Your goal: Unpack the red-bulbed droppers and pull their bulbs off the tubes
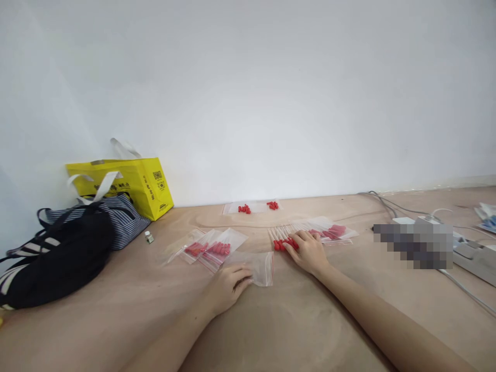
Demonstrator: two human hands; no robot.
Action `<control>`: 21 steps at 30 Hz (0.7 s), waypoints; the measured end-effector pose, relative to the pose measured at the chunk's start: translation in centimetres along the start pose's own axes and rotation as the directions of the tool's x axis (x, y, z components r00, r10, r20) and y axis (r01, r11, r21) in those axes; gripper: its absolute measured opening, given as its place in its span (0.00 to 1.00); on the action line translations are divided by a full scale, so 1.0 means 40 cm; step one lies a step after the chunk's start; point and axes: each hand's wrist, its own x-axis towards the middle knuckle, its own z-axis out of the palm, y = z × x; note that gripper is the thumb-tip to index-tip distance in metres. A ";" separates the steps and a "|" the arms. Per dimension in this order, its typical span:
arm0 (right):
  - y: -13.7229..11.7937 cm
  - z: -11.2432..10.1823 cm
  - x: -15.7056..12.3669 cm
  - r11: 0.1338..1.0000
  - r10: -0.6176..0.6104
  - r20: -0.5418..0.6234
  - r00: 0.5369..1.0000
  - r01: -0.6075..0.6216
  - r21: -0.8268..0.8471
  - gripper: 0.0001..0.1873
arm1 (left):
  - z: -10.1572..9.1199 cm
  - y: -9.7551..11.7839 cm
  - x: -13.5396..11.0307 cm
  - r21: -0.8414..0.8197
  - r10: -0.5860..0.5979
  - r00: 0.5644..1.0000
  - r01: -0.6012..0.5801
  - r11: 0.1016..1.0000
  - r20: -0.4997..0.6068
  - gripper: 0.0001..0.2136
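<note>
One bag (262, 266) — left hand (228, 284); sticks (279, 235) — right hand (310, 251).

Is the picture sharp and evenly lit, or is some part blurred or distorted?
Head view: soft, even light with only faint shadows; the wide lens stretches the right forearm; a pixelated grey patch hides something right of the right hand.

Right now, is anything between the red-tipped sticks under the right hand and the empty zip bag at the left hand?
Nothing visible. The right hand rests on the red-tipped sticks, the left hand touches the empty zip bag, and only bare table separates them. The filled bags lie left of that gap.
</note>
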 end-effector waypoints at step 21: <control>-0.099 -0.033 -0.047 0.823 -0.292 0.068 0.954 0.214 0.527 0.14 | 0.024 -0.022 0.004 0.168 0.175 0.971 -0.148 0.975 -0.161 0.15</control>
